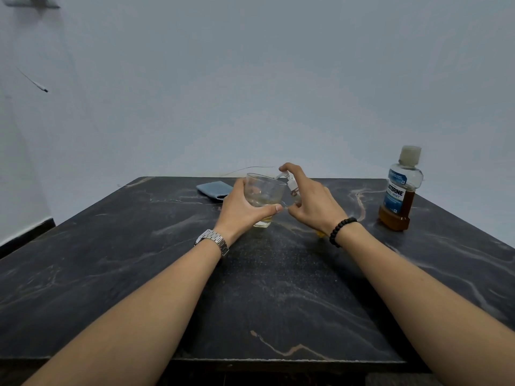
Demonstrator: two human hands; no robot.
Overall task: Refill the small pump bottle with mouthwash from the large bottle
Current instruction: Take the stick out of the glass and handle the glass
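My left hand point(239, 207) grips a clear drinking glass point(264, 192) that stands on the dark marble table point(250, 288), with a little yellowish liquid at its bottom. My right hand point(312, 203) holds the small pump bottle point(293, 188) right beside the glass. The index finger lies on the white pump head, whose nozzle points over the glass rim. Most of the small bottle's body is hidden behind my fingers. The large mouthwash bottle point(401, 190) stands upright at the right, capped, with amber liquid filling roughly its lower third.
A folded blue-grey cloth point(214, 190) lies behind the glass near the table's far edge. A small yellow object point(320, 234) peeks out under my right wrist. A pale wall rises directly behind the table.
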